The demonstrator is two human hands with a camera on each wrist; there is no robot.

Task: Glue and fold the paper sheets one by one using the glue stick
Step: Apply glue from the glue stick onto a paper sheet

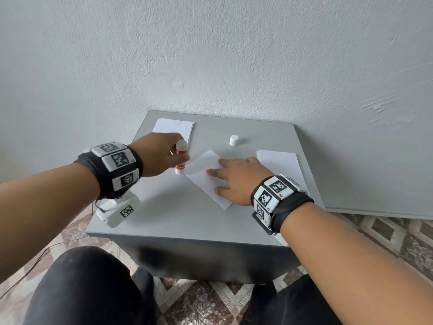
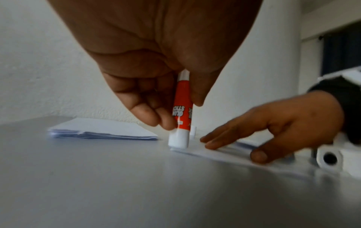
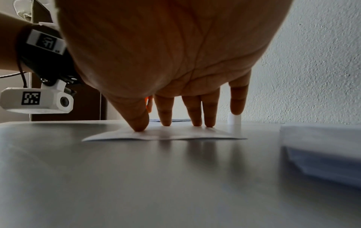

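A single white paper sheet (image 1: 206, 178) lies at an angle in the middle of the grey table (image 1: 178, 214). My left hand (image 1: 159, 158) grips a red and white glue stick (image 1: 181, 158), held upright and upside down, its tip at the sheet's left corner. The left wrist view shows the glue stick (image 2: 182, 108) between thumb and fingers, its white end touching the sheet (image 2: 220, 155). My right hand (image 1: 236, 178) lies flat on the sheet, fingers spread and straight. In the right wrist view, its fingertips (image 3: 139, 126) press the sheet (image 3: 162, 135) down.
A stack of folded sheets (image 1: 173, 130) lies at the table's back left, another paper stack (image 1: 281, 163) at the right. The white glue cap (image 1: 233, 140) stands at the back middle. The wall is just behind the table; patterned floor surrounds it.
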